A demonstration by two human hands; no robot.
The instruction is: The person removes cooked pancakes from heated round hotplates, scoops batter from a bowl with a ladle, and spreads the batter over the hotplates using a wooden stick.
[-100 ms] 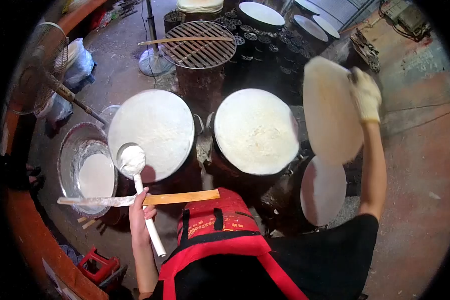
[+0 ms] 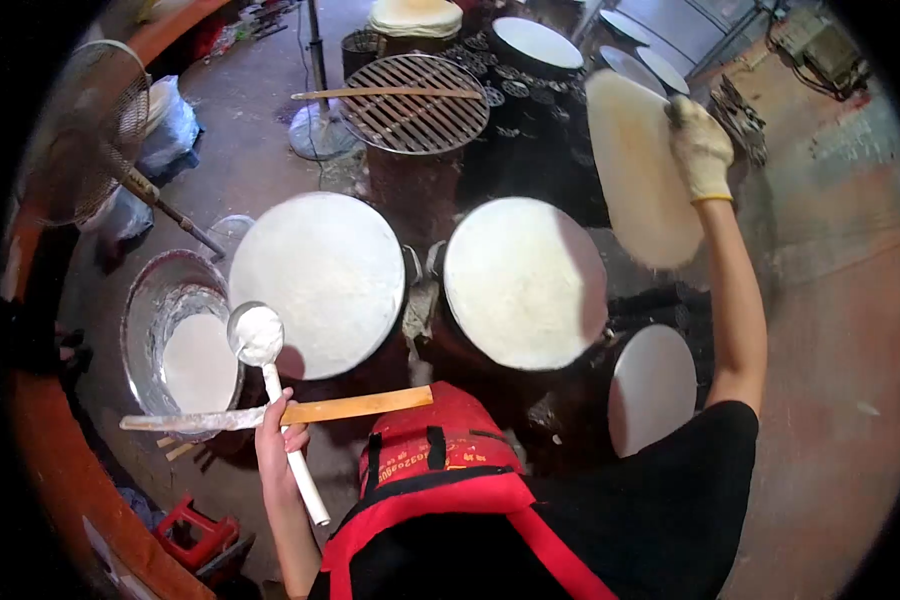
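Note:
My left hand point(image 2: 282, 432) is closed around the white handle of a ladle point(image 2: 258, 336) and a flat wooden stick point(image 2: 360, 405). White batter fills the ladle bowl, and pale residue coats the stick's left end. The ladle sits over the lower left rim of the left round griddle point(image 2: 320, 290), whose top is coated white. On my right hand point(image 2: 700, 150) is a cream glove with dark fingertips. It grips the edge of a large, thin, pale brown flatbread point(image 2: 640, 170), which hangs tilted beyond the right round griddle point(image 2: 525, 285), also white on top.
At the left stands a metal pot point(image 2: 202, 362) of white batter, near a caged fan point(image 2: 85, 140). A round slatted grate point(image 2: 410, 105) with a wooden stick across it lies ahead. A stack of flatbreads point(image 2: 415, 17) is behind. A pale disc point(image 2: 654, 388) stands at right; a red stool point(image 2: 198, 530) lower left.
My right hand has moved the flatbread forward and slightly left, away from the pale disc. My left hand keeps its hold on the ladle and stick. The view has shifted slightly.

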